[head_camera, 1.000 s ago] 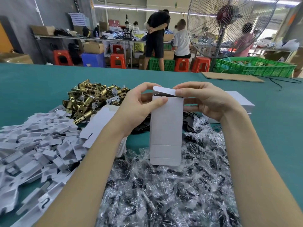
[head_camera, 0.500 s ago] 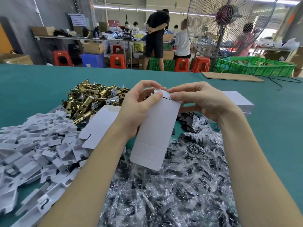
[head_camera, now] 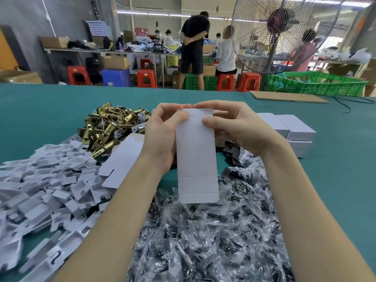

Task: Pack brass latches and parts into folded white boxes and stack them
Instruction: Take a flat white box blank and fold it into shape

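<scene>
Two bare hands hold a tall white box (head_camera: 196,157) upright above a green table (head_camera: 40,110). The left hand (head_camera: 162,139) grips the box along its left edge, thumb across the front near the top. The right hand (head_camera: 238,127) pinches the top right corner, thumb on the front and fingers curled over the top flap. The bottom flap hangs down, unfolded.

Directly under the hands and toward the person lies a heap of small clear plastic bags (head_camera: 203,241) holding dark parts. Beyond the right hand, a short stack of closed white boxes (head_camera: 293,131) sits on the table. Just left of the left forearm lies a flat, unfolded box blank (head_camera: 122,159). Beyond the left hand is a pile of brass latches (head_camera: 109,127). Farther left spreads a large heap of white card inserts (head_camera: 40,180).

Past the table stand a big wire-caged fan (head_camera: 278,33), a green crate (head_camera: 317,82) and red stools (head_camera: 146,78), with people (head_camera: 193,47) working at benches.
</scene>
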The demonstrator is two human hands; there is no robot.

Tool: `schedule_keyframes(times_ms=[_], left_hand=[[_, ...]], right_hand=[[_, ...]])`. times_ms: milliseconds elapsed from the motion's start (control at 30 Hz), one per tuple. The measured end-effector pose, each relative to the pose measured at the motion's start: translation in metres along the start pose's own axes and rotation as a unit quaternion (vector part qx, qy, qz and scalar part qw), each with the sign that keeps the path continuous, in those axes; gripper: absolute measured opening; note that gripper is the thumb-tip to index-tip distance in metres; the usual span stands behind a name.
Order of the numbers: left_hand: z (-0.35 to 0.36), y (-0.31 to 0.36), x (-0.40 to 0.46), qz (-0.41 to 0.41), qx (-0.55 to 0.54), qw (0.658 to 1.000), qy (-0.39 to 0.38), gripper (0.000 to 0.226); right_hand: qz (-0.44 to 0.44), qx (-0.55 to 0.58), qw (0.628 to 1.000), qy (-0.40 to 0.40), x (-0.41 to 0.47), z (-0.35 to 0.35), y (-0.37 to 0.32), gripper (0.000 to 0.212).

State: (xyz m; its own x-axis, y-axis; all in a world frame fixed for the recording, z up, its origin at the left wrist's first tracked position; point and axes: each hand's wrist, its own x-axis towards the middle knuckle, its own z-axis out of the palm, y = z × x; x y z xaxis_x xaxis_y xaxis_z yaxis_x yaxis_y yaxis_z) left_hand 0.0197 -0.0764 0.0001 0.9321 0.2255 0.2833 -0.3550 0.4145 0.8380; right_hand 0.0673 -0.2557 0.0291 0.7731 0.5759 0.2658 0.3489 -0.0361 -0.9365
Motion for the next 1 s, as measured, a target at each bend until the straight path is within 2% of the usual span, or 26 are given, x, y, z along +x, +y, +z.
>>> schedule_keyframes(times_ms=[200,333,467,633,700,800,1000], left_hand=[[0.002,-0.002,-0.001,0.002,0.005,1.000,-0.021,0.015],[-0.001,0.001,-0.003,-0.005,0.060,0.997,-0.048,0.010],[0.006,0.000,-0.006,-0.044,0.015,0.999,0.001,0.012],[0.014,-0.009,-0.006,0.020,0.027,0.996,0.081,0.013],[0.013,-0.010,-0.004,0.042,0.040,0.994,0.090,0.011],[0.012,-0.012,-0.004,0.076,0.060,0.991,0.093,0.010],[0.013,-0.016,-0.006,0.123,0.053,0.988,0.075,0.010]], right_hand=[[-0.038,0.010,0.999,0.009,-0.001,-0.002,0.000,0.023],[-0.050,0.021,0.998,0.009,-0.001,-0.002,-0.001,0.022],[-0.040,0.001,0.999,0.011,0.000,-0.001,0.000,0.023],[-0.009,-0.008,0.999,-0.051,-0.002,-0.003,-0.002,0.040],[0.008,0.003,0.999,-0.049,-0.002,0.000,-0.002,0.038],[0.006,0.013,1.000,-0.027,0.000,0.006,-0.003,0.030],[-0.079,-0.061,0.994,0.053,0.004,0.010,-0.001,0.019]])
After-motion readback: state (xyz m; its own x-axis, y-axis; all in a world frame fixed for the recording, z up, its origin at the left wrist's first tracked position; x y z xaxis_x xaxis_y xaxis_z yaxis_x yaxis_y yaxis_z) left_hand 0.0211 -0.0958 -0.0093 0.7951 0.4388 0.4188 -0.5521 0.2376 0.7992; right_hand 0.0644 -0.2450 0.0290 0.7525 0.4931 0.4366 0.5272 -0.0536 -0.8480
